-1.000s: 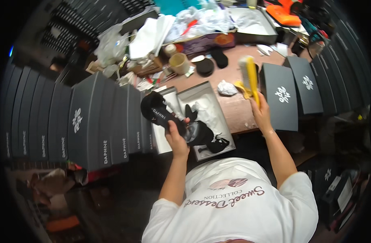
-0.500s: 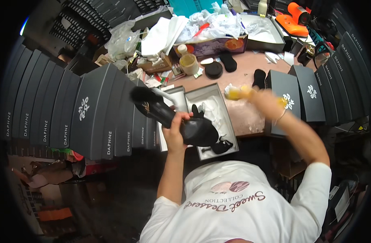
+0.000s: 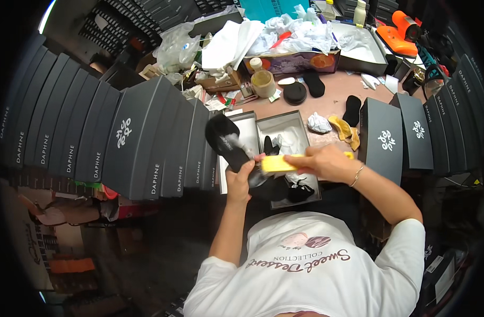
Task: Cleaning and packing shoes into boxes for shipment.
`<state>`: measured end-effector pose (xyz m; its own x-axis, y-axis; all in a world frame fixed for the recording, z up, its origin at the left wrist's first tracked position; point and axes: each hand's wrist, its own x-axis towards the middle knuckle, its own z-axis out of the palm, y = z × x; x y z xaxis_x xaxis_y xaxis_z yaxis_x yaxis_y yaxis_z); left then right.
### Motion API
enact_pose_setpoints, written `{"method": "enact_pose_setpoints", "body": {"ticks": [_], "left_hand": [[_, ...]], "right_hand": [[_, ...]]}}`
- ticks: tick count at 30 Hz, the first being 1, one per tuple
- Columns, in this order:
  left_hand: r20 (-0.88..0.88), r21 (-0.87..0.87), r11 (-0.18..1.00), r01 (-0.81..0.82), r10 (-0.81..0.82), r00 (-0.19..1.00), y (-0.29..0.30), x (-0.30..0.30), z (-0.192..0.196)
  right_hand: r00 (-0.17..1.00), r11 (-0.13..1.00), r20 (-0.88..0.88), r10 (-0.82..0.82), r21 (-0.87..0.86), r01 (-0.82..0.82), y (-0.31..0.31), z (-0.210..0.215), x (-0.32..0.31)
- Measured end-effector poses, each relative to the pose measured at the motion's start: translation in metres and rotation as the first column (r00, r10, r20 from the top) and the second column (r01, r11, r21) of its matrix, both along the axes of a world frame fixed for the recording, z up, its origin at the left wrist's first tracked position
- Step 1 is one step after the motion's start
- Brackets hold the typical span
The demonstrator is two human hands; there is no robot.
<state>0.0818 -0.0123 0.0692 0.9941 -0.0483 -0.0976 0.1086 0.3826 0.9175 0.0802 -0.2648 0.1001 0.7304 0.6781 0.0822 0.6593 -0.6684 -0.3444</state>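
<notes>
My left hand (image 3: pixel 240 182) is closed around the middle of a black shoe (image 3: pixel 224 141), which it holds up tilted in front of my chest. A yellow brush (image 3: pixel 276 164) is in my right hand (image 3: pixel 330 162), its end against or just above the shoe near my left fingers; motion blur hides the exact contact. Behind the hands, an open grey shoebox (image 3: pixel 314 179) holds white tissue and another black shoe (image 3: pixel 300 191). Beside the box lie a crumpled white wad (image 3: pixel 319 123) and a yellow cloth-like piece (image 3: pixel 345 129).
Dark shoeboxes stand in a row at left (image 3: pixel 141 127), with more boxes at right (image 3: pixel 382 137). Toward the back are a bottle of yellowish liquid (image 3: pixel 263 82), a round black tin (image 3: pixel 294 93), black insoles (image 3: pixel 314 84), a carton of crumpled paper (image 3: pixel 294 63) and an orange device (image 3: pixel 397 42).
My right hand has come from the yellow piece at right to the shoe, and the brush now shows in it. The shoe has turned in my left hand, its inner side now showing.
</notes>
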Motion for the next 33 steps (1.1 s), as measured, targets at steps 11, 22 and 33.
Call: {"method": "enact_pose_setpoints", "body": {"ticks": [11,22,33], "left_hand": [[-0.111,-0.457,0.886,0.076,-0.142,0.984,0.017,-0.004,-0.007],[0.120,-0.038,0.862,0.506,-0.499,0.858,0.011,-0.021,0.019],[0.117,0.992,0.030,-0.126,-0.614,0.780,0.042,-0.012,0.056]], "right_hand": [[0.900,0.752,-0.433,-0.051,0.576,0.320,0.066,-0.034,-0.056],[0.894,0.914,0.216,-0.393,0.197,0.354,-0.008,0.017,0.025],[0.930,0.920,0.060,-0.362,0.184,0.346,-0.024,0.016,0.016]]}}
